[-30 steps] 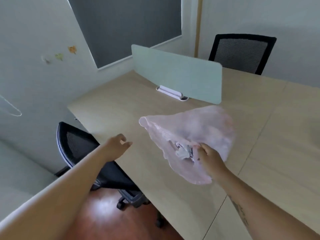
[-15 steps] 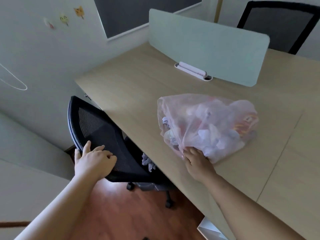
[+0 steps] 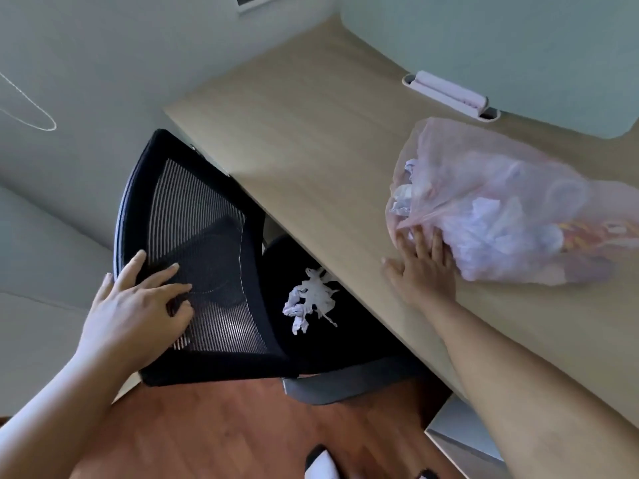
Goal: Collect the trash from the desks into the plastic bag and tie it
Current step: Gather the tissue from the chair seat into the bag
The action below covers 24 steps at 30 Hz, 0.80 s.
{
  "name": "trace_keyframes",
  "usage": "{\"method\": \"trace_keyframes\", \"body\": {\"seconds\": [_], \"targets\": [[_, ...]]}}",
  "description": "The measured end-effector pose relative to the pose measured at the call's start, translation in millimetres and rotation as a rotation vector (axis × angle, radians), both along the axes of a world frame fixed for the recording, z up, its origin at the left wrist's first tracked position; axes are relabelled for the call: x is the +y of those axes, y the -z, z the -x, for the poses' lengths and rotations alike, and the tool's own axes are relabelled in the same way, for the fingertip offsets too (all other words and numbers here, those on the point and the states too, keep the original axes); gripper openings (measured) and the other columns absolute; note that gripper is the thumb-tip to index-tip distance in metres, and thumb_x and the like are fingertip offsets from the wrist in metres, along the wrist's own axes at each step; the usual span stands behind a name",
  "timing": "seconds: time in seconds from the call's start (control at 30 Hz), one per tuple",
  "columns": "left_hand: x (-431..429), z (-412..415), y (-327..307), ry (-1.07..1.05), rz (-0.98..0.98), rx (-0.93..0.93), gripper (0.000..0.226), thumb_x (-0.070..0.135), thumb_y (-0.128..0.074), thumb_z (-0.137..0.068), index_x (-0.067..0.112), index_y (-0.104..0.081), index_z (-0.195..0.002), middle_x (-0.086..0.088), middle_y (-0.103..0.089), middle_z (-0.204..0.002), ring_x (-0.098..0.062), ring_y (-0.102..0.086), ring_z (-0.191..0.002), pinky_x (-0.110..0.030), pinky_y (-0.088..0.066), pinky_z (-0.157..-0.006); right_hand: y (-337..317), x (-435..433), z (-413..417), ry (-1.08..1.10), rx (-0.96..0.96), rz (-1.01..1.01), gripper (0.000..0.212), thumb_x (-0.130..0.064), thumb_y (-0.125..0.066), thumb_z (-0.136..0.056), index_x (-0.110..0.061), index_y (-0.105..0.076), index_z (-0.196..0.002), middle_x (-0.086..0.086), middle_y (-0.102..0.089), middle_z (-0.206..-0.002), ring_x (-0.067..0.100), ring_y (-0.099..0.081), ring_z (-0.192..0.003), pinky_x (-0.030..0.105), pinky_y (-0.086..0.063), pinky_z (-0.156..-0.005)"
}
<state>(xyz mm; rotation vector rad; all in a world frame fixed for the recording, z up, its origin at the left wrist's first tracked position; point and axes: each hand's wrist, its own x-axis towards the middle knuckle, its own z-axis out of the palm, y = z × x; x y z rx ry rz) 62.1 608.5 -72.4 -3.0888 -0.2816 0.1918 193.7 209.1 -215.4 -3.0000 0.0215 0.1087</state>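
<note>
A translucent pink plastic bag [image 3: 501,216] full of crumpled paper lies on its side on the wooden desk [image 3: 311,126]. My right hand [image 3: 422,267] rests flat on the desk with spread fingers pressing the bag's open mouth. My left hand [image 3: 138,305] grips the top of a black mesh office chair's backrest [image 3: 204,257]. A crumpled white piece of trash [image 3: 311,299] lies on the chair's black seat, partly under the desk edge.
A frosted divider panel [image 3: 501,46] in a white clip base [image 3: 449,95] stands at the back of the desk. Red-brown wooden floor [image 3: 224,437] shows below the chair. A pale wall [image 3: 86,63] lies to the left.
The view has tilted down and closer. My left hand went from open air onto the chair's backrest, and the chair now shows the white trash on its seat. The bag was laid on the desk.
</note>
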Motion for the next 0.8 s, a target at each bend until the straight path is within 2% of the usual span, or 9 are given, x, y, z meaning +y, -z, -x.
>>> {"method": "trace_keyframes", "body": {"seconds": [0.2,0.37,0.43,0.5,0.57,0.6,0.67,0.73,0.8], "targets": [[68,3,11,0.117,-0.016,-0.052,0.035,0.047,-0.061,-0.086,0.042,-0.066,-0.121,0.021,-0.043,-0.146,-0.006,-0.001,-0.149,-0.049,-0.017,-0.119,4,2,-21,0.036,-0.015,0.006,0.068,-0.065,-0.030,-0.088,-0.039,-0.017,-0.150,-0.005,-0.013,-0.163,0.034,-0.003,-0.149,0.051,-0.011,-0.118],[105,1,11,0.172,-0.031,-0.056,0.034,0.043,-0.060,-0.085,0.041,-0.068,-0.118,0.023,-0.044,-0.144,-0.010,-0.006,-0.150,-0.024,0.013,-0.118,3,4,-25,0.026,-0.025,-0.010,0.064,-0.059,-0.034,-0.090,-0.039,-0.018,-0.149,-0.003,-0.015,-0.162,0.035,-0.003,-0.149,0.053,-0.012,-0.117],[113,-1,8,0.182,-0.075,-0.023,0.039,0.039,-0.068,-0.083,0.041,-0.066,-0.121,0.020,-0.045,-0.145,-0.010,-0.006,-0.150,-0.027,0.015,-0.117,0,6,-22,0.032,-0.020,-0.036,0.065,-0.052,-0.035,-0.091,-0.040,-0.012,-0.151,-0.003,-0.015,-0.163,0.035,-0.003,-0.148,0.053,-0.011,-0.118],[114,-1,4,0.163,-0.178,0.039,0.048,0.047,-0.067,-0.081,0.042,-0.061,-0.129,0.017,-0.041,-0.150,-0.014,-0.006,-0.150,-0.042,0.015,-0.117,-7,8,-16,0.037,-0.105,-0.098,0.066,-0.042,-0.041,-0.092,-0.036,-0.014,-0.152,-0.001,-0.020,-0.162,0.040,-0.008,-0.147,0.056,-0.013,-0.116],[100,-2,6,0.097,-0.367,0.123,0.061,0.062,-0.056,-0.081,0.044,-0.047,-0.139,0.012,-0.031,-0.157,-0.021,-0.006,-0.150,-0.058,0.014,-0.112,-14,16,-4,-0.044,-0.309,-0.163,0.067,-0.032,-0.053,-0.090,-0.025,-0.027,-0.151,0.007,-0.029,-0.158,0.046,-0.017,-0.143,0.058,-0.017,-0.113],[88,-3,12,0.068,-0.431,0.146,0.068,0.065,-0.055,-0.079,0.043,-0.043,-0.143,0.007,-0.028,-0.160,-0.024,-0.008,-0.150,-0.060,0.014,-0.111,-16,26,6,-0.112,-0.419,-0.194,0.065,-0.029,-0.056,-0.089,-0.020,-0.033,-0.149,0.011,-0.035,-0.155,0.046,-0.023,-0.141,0.057,-0.019,-0.111],[57,-1,32,0.062,-0.386,0.134,0.080,0.060,-0.067,-0.072,0.034,-0.045,-0.144,-0.003,-0.030,-0.158,-0.030,-0.016,-0.148,-0.060,0.008,-0.112,-16,62,28,-0.271,-0.559,-0.299,0.057,-0.029,-0.057,-0.088,-0.018,-0.041,-0.142,0.016,-0.048,-0.143,0.043,-0.040,-0.131,0.055,-0.028,-0.106],[24,3,61,0.090,-0.288,0.126,0.086,0.054,-0.076,-0.066,0.029,-0.047,-0.143,-0.007,-0.034,-0.156,-0.033,-0.023,-0.145,-0.058,-0.003,-0.113,-13,106,48,-0.485,-0.513,-0.438,0.052,-0.030,-0.058,-0.086,-0.022,-0.045,-0.136,0.012,-0.056,-0.131,0.037,-0.053,-0.116,0.050,-0.039,-0.098],[-2,3,92,0.095,-0.208,0.106,0.093,0.053,-0.080,-0.061,0.025,-0.048,-0.143,-0.008,-0.038,-0.154,-0.034,-0.029,-0.143,-0.056,-0.010,-0.113,-6,143,52,-0.652,-0.222,-0.471,0.058,-0.031,-0.063,-0.082,-0.026,-0.043,-0.137,0.008,-0.052,-0.132,0.032,-0.051,-0.114,0.043,-0.045,-0.094]]}}
